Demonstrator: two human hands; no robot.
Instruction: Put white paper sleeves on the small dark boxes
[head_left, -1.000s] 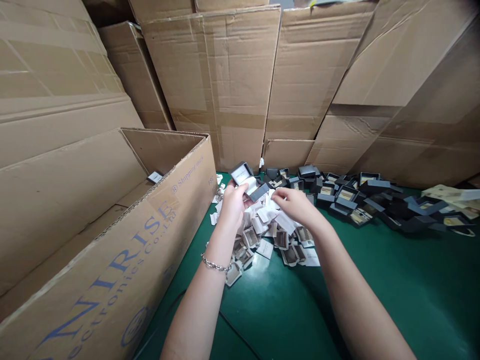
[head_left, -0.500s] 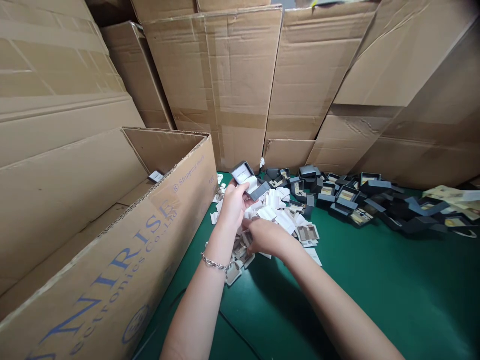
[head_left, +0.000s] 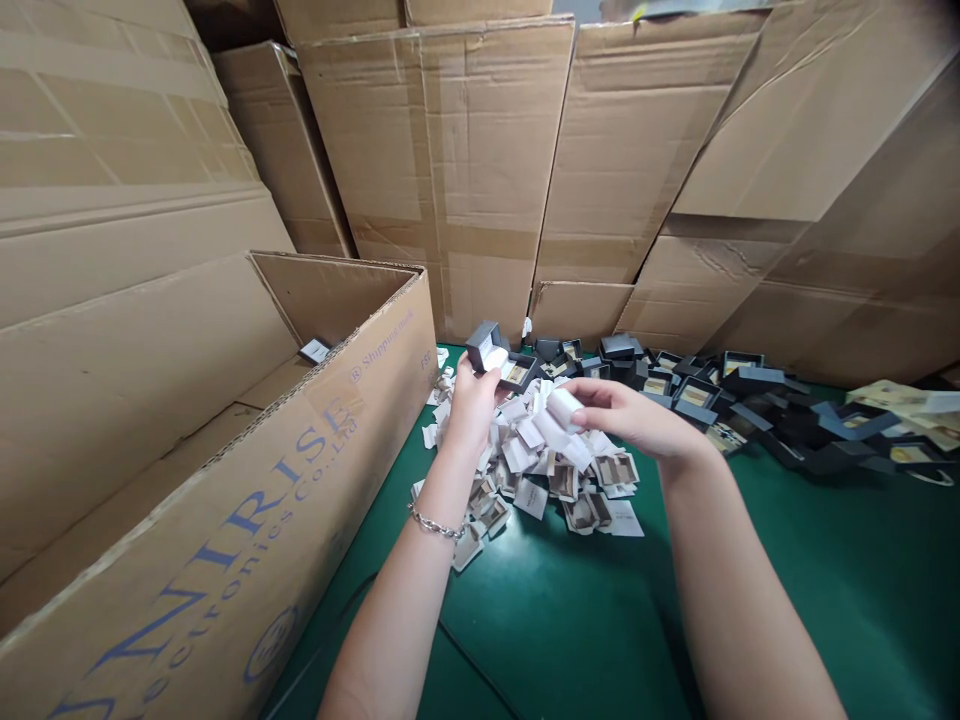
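1. Here, an opened black box (head_left: 517, 372) was gripped in the left hand (head_left: 466, 405), above the far side of the white heap (head_left: 519, 455).
2. A white piece (head_left: 565, 408) was pinched in the right hand (head_left: 630, 415), over the same heap.
3. The left was bounded by the upper edge of a carton (head_left: 300, 500) (printed wall toward the heap); the far right, by dark boxes (head_left: 757, 395).
4. Moving room was offered by green tabletop (head_left: 555, 620) nearer than the heap.

1. A silver-coloured chain bracelet (head_left: 436, 525) of shiny linked metal circled the left forearm (head_left: 397, 610).
2. The left hand (head_left: 472, 408) was bare, and so was the rest of that forearm.
3. The right hand (head_left: 619, 411) and right forearm (head_left: 731, 570) were bare.
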